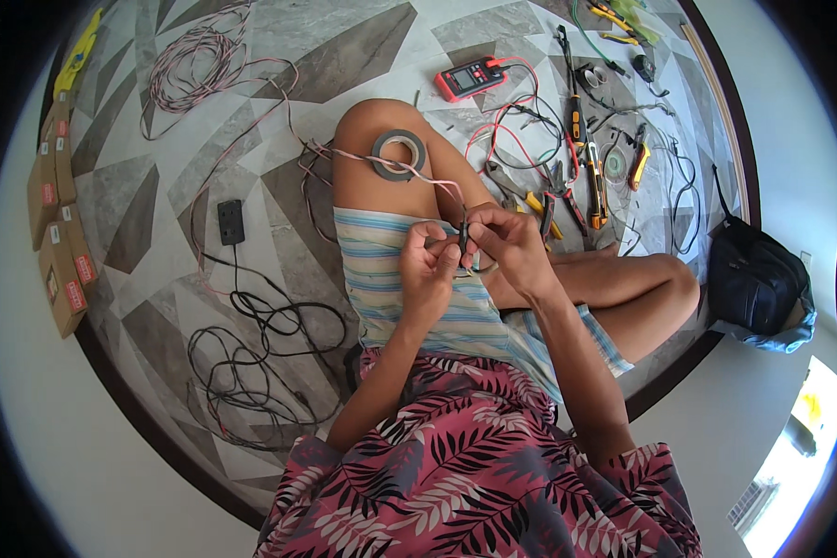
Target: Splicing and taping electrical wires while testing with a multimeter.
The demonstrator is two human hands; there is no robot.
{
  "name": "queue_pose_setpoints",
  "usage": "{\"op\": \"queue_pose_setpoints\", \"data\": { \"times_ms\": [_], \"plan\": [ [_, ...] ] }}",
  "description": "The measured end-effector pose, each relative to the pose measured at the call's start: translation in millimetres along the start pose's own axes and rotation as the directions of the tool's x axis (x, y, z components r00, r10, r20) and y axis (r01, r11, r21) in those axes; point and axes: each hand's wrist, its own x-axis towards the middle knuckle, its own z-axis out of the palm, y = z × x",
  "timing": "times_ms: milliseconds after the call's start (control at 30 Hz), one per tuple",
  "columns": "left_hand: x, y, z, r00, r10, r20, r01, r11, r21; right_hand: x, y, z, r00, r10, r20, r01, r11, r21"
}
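Observation:
Both hands meet above my lap, pinching a short black section (pixel 463 234) at the end of a twisted red-and-white wire (pixel 445 182). It looks wrapped in black tape. My left hand (pixel 425 272) has its thumb and fingers closed on the lower left side of that section. From the right, my right hand (pixel 511 244) pinches it near the top. A roll of black tape (pixel 378 155) lies on my left thigh, and the wire runs across it toward the hands. Part of the black section is hidden by my fingers.
A red multimeter (pixel 471 80) with leads, pliers (pixel 562 197), and a yellow-black screwdriver (pixel 577 123) lie at right. At left are a coil of wire (pixel 191 70), a black socket block (pixel 230 222), a tangled black cable (pixel 242 372) and cardboard boxes (pixel 56 256). A black bag (pixel 758 279) sits far right.

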Motion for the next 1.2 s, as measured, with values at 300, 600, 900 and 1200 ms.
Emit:
{"op": "queue_pose_setpoints", "data": {
  "times_ms": [300,600,900,1200],
  "plan": [
    [-7.7,13.9,6.9,0.999,-0.014,-0.046,0.023,0.981,0.194,-32.5,8.5,28.1,0.927,-0.215,-0.306,0.136,0.956,-0.262],
    [-13.6,41.5,23.2,0.975,-0.048,-0.215,0.094,0.973,0.212,-36.4,17.8,39.9,0.880,-0.411,-0.237,0.268,0.843,-0.465],
    [-1.4,60.9,19.1,0.969,-0.033,-0.243,0.144,0.878,0.456,-45.9,13.0,28.6,0.935,-0.342,-0.090,0.242,0.805,-0.542],
    [-9.0,158.4,41.2,0.995,0.010,-0.095,0.094,0.095,0.991,-29.2,7.4,-9.8,0.869,-0.483,0.108,0.465,0.724,-0.510]
  ]
}}
